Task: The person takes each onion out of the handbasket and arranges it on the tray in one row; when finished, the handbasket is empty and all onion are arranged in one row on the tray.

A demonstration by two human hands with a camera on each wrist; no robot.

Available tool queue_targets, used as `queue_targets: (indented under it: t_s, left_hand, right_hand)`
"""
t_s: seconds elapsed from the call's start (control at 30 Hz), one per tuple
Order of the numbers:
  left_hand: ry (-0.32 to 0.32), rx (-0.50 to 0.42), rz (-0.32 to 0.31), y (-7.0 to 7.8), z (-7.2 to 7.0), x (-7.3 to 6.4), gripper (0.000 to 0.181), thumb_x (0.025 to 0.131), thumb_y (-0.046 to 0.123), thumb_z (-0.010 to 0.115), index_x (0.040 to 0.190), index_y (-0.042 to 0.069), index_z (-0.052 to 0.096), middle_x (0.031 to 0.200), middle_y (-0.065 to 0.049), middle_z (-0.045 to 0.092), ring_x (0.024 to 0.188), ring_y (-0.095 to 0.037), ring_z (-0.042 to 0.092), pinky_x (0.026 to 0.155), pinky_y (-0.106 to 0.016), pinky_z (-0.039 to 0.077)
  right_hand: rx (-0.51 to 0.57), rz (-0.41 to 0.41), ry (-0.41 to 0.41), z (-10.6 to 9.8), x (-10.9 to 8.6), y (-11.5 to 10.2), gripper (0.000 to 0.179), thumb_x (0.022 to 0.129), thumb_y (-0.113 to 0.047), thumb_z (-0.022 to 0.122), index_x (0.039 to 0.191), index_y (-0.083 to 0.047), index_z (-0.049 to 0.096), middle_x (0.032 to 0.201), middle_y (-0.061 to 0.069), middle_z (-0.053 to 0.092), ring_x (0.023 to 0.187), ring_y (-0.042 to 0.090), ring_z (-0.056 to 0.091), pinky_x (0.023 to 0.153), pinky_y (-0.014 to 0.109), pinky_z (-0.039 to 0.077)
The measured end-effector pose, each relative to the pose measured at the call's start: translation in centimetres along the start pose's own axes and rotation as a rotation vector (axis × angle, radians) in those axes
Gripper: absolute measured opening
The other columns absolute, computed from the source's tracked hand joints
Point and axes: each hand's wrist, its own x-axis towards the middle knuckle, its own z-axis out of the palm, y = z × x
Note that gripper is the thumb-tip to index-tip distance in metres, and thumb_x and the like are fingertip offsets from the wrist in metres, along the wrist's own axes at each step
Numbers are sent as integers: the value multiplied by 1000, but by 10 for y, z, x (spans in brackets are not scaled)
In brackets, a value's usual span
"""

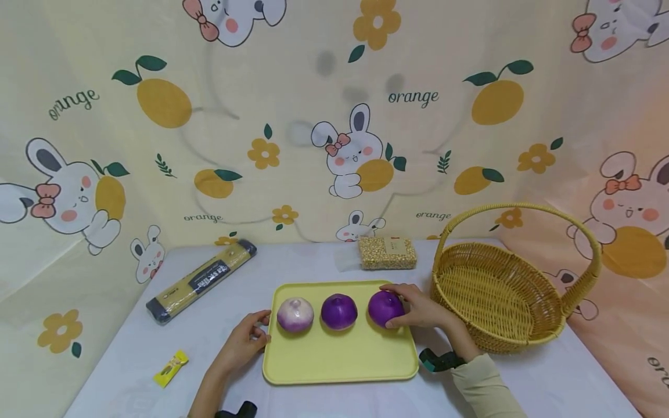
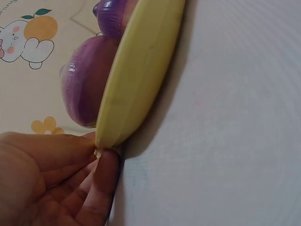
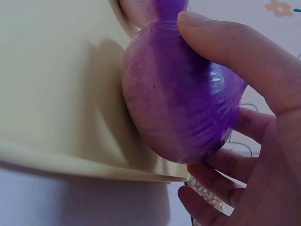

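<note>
Three onions stand in a row on a yellow tray (image 1: 340, 363): a pale purple-white onion (image 1: 295, 315) at left, a dark purple onion (image 1: 338, 312) in the middle, another purple onion (image 1: 384, 307) at right. My right hand (image 1: 423, 307) holds the right-hand onion, thumb on its near side and fingers round the far side. In the right wrist view this onion (image 3: 174, 94) sits against the tray, with the thumb curved over it. At the tray's left edge, my left hand (image 1: 244, 339) pinches the rim. The left wrist view shows thumb and fingers meeting on the tray's corner (image 2: 136, 89).
Right of the tray stands a woven basket (image 1: 491, 337) with a tall handle. Behind the tray lies a clear pack of yellow grains (image 1: 378, 258). A long gold-and-black packet (image 1: 201, 281) lies at back left, and a small yellow wrapped packet (image 1: 171, 368) at front left.
</note>
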Motion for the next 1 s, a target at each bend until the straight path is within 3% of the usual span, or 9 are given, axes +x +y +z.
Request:
queue_targets:
  t_s: [0.57, 1.0]
  left_hand:
    - [2, 13, -1, -1, 1, 1, 51, 77, -9, 64, 126, -4, 51, 108, -14, 53, 74, -13, 53, 58, -23, 50]
    - [17, 28, 2, -3, 1, 2, 51, 77, -7, 65, 126, -2, 52, 107, -10, 55, 74, -12, 53, 60, -22, 47]
  right_hand:
    - [34, 0, -1, 0, -1, 0, 79, 70, -37, 79, 134, -7, 45, 126, 13, 53, 112, 33, 41, 88, 49, 37]
    - [66, -6, -1, -1, 1, 3, 82, 71, -36, 79, 137, -6, 41, 126, 15, 52, 114, 36, 41, 90, 54, 38]
